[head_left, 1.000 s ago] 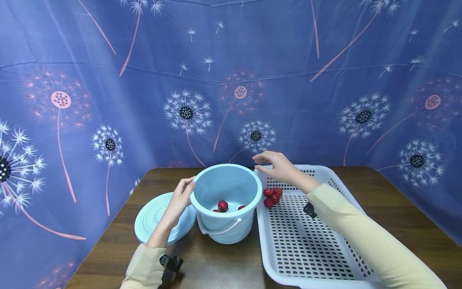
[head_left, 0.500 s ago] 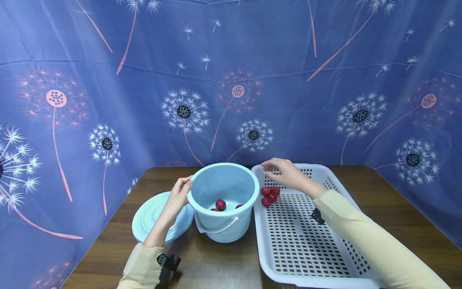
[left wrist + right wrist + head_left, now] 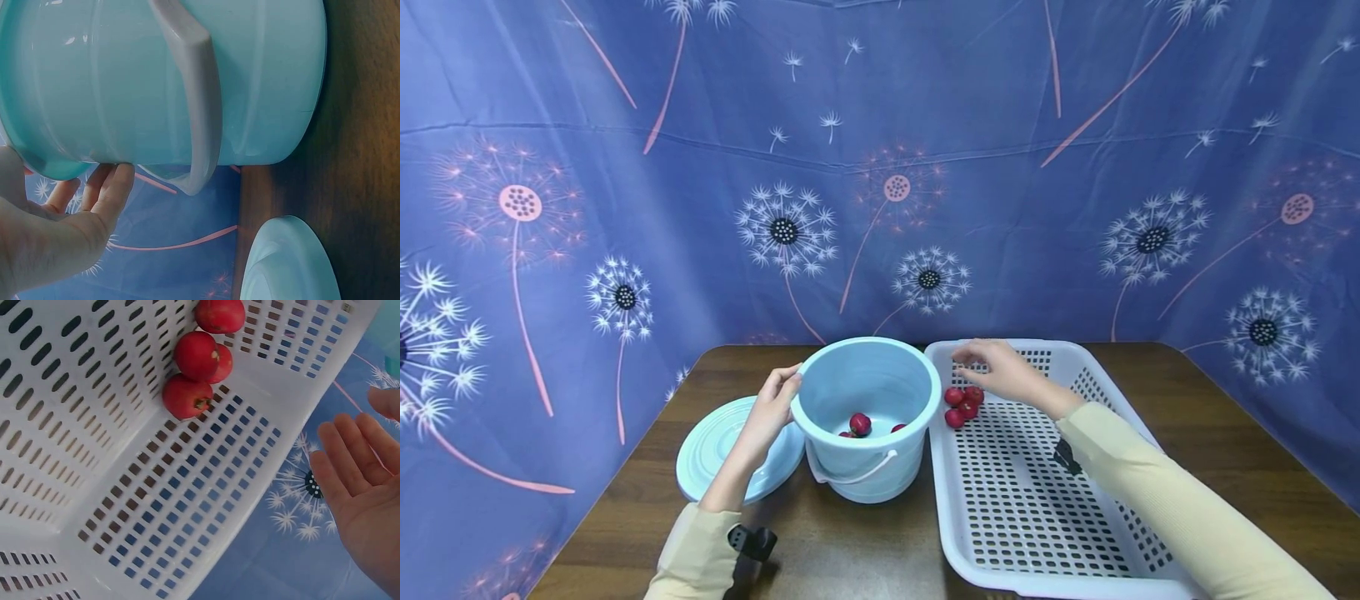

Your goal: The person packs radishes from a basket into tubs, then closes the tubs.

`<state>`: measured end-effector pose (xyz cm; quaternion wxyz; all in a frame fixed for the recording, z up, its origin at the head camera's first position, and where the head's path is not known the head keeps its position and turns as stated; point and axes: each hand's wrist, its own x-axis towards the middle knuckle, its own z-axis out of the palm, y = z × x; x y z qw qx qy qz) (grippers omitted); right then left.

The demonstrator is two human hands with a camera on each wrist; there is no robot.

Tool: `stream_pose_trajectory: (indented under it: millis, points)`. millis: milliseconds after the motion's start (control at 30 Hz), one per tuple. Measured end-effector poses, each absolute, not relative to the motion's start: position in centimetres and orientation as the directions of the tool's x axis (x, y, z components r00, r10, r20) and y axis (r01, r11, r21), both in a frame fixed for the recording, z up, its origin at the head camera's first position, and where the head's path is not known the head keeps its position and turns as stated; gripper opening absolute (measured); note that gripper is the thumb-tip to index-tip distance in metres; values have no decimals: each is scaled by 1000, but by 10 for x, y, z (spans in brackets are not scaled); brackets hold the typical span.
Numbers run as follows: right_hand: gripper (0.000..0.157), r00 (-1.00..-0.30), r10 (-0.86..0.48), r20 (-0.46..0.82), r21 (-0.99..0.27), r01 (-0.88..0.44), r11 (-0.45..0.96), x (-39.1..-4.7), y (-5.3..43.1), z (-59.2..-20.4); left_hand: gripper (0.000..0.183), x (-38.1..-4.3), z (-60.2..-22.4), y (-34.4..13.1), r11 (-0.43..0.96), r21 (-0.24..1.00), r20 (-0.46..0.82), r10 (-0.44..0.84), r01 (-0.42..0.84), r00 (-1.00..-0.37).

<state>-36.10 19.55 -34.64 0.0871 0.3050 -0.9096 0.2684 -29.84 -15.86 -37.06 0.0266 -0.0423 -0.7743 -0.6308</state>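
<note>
My left hand (image 3: 772, 408) grips the left rim of a light blue bucket (image 3: 880, 471), which stands upright with its white handle hanging at the front. In the left wrist view, the fingers (image 3: 115, 190) lie against the bucket's outer wall. Several small, round, red radish-like pieces (image 3: 861, 424) lie inside the bucket. My right hand (image 3: 1000, 371) hovers over the back left of a white perforated basket (image 3: 951, 517), fingers loosely bent and holding nothing. Just below and left of it, several more red pieces (image 3: 200, 356) cluster against the basket's left wall; one shows a brownish stem end.
A round light blue lid (image 3: 711, 446) lies on the brown wooden table (image 3: 850, 558), left of the bucket and partly behind my left forearm. The basket stands close along the bucket's right side. A blue dandelion-print curtain (image 3: 1037, 250) hangs behind the table.
My right hand has moved right and down, from beside the bucket's rim to above the basket near the red pieces. The left hand keeps its grip on the bucket.
</note>
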Motion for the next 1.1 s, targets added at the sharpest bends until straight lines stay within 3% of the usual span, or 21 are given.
stream_pose_trajectory:
  millis: [867,1100]
  points:
    - [24,-771,-607,191,-360,-631,688,-366,188,-395,42,-303,-370,-156,194,975,107,11,107,-994]
    - [27,-794,-592,142,-368,-597,713,-364,186,-402,43,-302,-373,-157,188,977,104,10,104,-995]
